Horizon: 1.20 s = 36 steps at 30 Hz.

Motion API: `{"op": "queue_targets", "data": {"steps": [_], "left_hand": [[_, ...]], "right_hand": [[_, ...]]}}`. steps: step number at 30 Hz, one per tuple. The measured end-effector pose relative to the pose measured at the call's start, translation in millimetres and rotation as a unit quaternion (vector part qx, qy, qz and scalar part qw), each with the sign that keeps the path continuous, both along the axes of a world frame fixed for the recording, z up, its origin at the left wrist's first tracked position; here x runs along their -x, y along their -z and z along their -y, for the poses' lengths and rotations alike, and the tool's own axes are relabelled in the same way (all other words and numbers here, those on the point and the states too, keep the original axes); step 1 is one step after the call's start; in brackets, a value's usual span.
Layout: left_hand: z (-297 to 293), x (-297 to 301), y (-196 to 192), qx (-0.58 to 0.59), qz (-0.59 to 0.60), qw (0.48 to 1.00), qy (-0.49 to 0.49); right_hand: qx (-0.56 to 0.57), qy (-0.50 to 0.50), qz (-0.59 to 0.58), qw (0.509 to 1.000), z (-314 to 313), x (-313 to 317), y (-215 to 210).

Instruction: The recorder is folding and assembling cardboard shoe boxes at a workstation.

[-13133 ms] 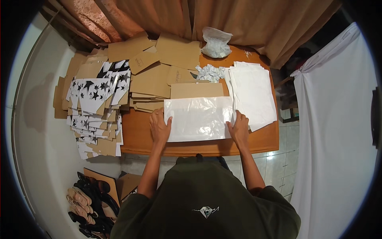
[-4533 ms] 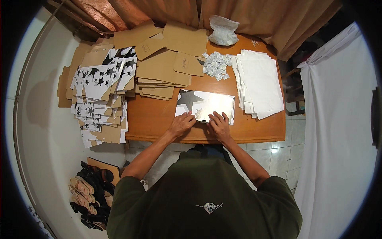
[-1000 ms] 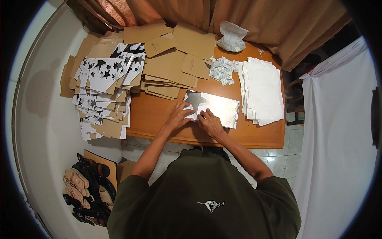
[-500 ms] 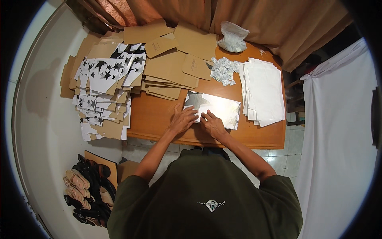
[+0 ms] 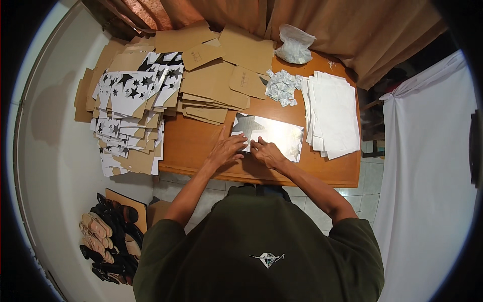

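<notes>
A clear plastic bag with a star-printed card inside [image 5: 274, 136] lies flat on the wooden table [image 5: 196, 146] in front of me. My left hand [image 5: 227, 150] rests on its near left corner, fingers pressing the edge. My right hand [image 5: 268, 153] presses the near edge just beside it, fingers bent. The two hands almost touch. Whether either hand pinches the bag or only presses on it is unclear.
Brown flat cardboard pieces [image 5: 216, 83] pile up at the back. Star-printed white cards [image 5: 131, 110] are stacked at the left, overhanging the table. A stack of white bags [image 5: 332, 113] lies right, small white packets [image 5: 282, 86] and a plastic pouch [image 5: 295, 45] behind. Shoes [image 5: 108, 236] sit on the floor.
The bag was spread wide and empty long ago; it now holds a star card. Over the last second both hands slid toward the bag's near left edge.
</notes>
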<state>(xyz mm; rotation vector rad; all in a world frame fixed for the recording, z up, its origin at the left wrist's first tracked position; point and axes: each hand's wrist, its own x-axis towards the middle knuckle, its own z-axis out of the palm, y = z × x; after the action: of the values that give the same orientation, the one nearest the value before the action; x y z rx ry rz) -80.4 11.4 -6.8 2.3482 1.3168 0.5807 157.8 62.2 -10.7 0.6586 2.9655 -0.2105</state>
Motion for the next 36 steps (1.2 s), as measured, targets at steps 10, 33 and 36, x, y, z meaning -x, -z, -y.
{"op": "queue_targets", "data": {"steps": [10, 33, 36], "left_hand": [[15.0, -16.2, 24.7, -0.106, -0.023, 0.993, -0.057], [13.6, -64.5, 8.1, -0.031, 0.023, 0.999, -0.015], [12.4, -61.9, 10.8, -0.031, 0.024, 0.999, -0.019]], "right_hand": [[0.048, 0.06, -0.098, 0.992, 17.4, -17.0, -4.6], [-0.051, 0.147, -0.303, 0.94, 61.0, -62.8, 31.3], [-0.068, 0.142, -0.307, 0.939, 62.0, -62.6, 34.8]]}}
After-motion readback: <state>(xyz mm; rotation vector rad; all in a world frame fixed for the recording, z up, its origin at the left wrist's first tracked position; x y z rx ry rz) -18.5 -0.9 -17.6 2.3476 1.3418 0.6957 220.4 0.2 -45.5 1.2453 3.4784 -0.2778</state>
